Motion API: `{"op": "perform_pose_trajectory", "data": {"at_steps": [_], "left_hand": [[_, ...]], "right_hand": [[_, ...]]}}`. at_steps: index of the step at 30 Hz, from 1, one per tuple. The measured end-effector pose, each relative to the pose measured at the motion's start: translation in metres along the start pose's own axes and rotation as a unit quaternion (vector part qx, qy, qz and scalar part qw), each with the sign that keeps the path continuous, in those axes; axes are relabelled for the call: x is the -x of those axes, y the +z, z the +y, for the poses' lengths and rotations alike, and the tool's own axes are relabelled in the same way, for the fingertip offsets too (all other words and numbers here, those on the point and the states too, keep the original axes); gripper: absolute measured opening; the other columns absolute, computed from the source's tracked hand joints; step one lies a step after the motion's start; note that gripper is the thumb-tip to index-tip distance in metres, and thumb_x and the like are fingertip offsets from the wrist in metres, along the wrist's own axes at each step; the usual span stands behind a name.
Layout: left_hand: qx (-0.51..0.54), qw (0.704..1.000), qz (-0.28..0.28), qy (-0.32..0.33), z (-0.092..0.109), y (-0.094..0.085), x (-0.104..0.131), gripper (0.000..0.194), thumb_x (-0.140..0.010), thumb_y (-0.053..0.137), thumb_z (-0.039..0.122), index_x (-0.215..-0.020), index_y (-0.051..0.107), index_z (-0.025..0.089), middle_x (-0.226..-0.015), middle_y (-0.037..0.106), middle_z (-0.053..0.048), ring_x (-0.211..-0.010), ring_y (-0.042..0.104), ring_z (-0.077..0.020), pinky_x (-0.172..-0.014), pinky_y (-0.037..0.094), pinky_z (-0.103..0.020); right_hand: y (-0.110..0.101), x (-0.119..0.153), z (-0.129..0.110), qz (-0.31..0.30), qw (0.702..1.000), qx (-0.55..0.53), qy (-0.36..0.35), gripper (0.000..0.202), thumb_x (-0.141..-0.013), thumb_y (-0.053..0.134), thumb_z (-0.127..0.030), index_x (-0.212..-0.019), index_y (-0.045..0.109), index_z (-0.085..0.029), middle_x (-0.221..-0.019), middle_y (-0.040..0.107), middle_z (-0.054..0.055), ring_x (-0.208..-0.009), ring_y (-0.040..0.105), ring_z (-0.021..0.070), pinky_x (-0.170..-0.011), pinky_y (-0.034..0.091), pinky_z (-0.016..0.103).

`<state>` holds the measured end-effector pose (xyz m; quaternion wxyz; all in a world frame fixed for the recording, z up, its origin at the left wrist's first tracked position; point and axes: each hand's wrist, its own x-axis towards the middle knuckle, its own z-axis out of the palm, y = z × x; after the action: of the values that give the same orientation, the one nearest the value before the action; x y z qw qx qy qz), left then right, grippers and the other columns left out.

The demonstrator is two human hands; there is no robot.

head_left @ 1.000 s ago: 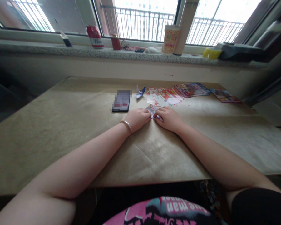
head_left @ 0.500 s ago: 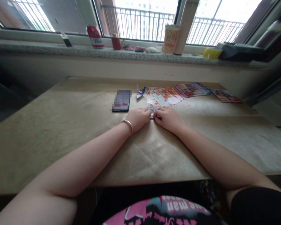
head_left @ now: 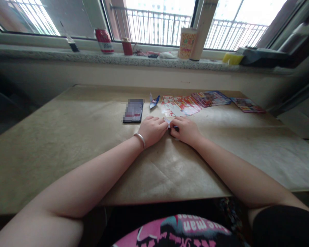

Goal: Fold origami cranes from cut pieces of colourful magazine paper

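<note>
My left hand (head_left: 154, 130) and my right hand (head_left: 184, 129) meet near the middle of the table, with fingers bent and closed on a small piece of printed paper (head_left: 167, 120). Most of the paper is hidden under the fingers; a pale part shows between them. Something dark shows at my right fingertips, too small to make out. Beyond the hands stands a folded blue and white paper shape (head_left: 154, 102). A phone (head_left: 133, 111) with a blurred screen lies left of it. Red and white printed sheets (head_left: 181, 104) are spread just past my right hand.
Colourful printed booklets (head_left: 212, 98) lie at the back right, with another booklet (head_left: 248, 105) further right. On the stone windowsill (head_left: 141, 61) stand a red can (head_left: 104, 41), a red bottle (head_left: 127, 46), a patterned cup (head_left: 187, 43) and a yellow item (head_left: 232, 58).
Both hands have shifted slightly, the left fingers moving a little right across the paper. Less of the printed paper shows between the hands now. The other things on the table stay put.
</note>
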<state>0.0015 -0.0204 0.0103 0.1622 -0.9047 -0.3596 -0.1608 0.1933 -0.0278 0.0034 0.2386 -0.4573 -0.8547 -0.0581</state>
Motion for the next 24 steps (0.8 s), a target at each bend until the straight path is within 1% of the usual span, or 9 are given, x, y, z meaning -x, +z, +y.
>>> {"op": "perform_pose_trajectory", "data": {"at_steps": [4,9,14,20,24], "left_hand": [[-0.01,1.0,-0.004,-0.012,-0.001,-0.004,0.003,0.025,-0.097,0.044,0.029,-0.088,0.065,0.018,-0.09,0.07,-0.006,-0.084,0.063,-0.0207,-0.075,0.039,-0.035],[-0.007,0.999,-0.009,-0.032,-0.003,-0.009,0.004,0.025,-0.097,0.044,0.028,-0.09,0.065,0.018,-0.092,0.07,-0.006,-0.085,0.063,-0.0196,-0.074,0.039,-0.033],[-0.004,0.999,-0.014,-0.045,-0.007,-0.007,0.004,0.023,-0.097,0.045,0.028,-0.091,0.065,0.018,-0.095,0.07,-0.007,-0.087,0.062,-0.0207,-0.072,0.041,-0.034],[0.004,0.998,-0.03,-0.063,-0.011,-0.004,0.004,0.021,-0.096,0.046,0.026,-0.089,0.064,0.017,-0.096,0.069,-0.008,-0.086,0.062,-0.0203,-0.071,0.043,-0.032],[0.02,0.998,-0.022,-0.063,-0.013,-0.002,0.005,0.023,-0.096,0.044,0.025,-0.088,0.063,0.016,-0.096,0.068,-0.009,-0.085,0.061,-0.02,-0.071,0.045,-0.031]], "right_hand": [[-0.001,0.002,0.009,0.01,1.0,-0.02,0.018,0.01,-0.08,0.055,-0.022,-0.08,0.064,-0.023,-0.088,0.067,0.003,-0.082,0.059,0.0187,-0.071,0.042,0.029],[-0.002,0.006,0.024,0.015,0.999,-0.041,0.029,0.008,-0.078,0.057,-0.022,-0.08,0.064,-0.023,-0.086,0.065,0.003,-0.082,0.059,0.0182,-0.072,0.043,0.028],[-0.002,0.008,0.039,0.02,0.997,-0.057,0.05,0.007,-0.077,0.058,-0.022,-0.079,0.064,-0.023,-0.086,0.066,0.002,-0.079,0.06,0.017,-0.068,0.043,0.027],[-0.009,0.012,0.051,0.026,0.991,-0.061,0.113,0.007,-0.072,0.058,-0.02,-0.077,0.062,-0.022,-0.081,0.065,0.0,-0.065,0.058,0.0131,-0.059,0.04,0.025],[-0.013,0.013,0.058,0.027,0.987,-0.064,0.142,0.007,-0.071,0.057,-0.02,-0.076,0.061,-0.022,-0.079,0.064,0.0,-0.063,0.056,0.0132,-0.06,0.04,0.026]]}}
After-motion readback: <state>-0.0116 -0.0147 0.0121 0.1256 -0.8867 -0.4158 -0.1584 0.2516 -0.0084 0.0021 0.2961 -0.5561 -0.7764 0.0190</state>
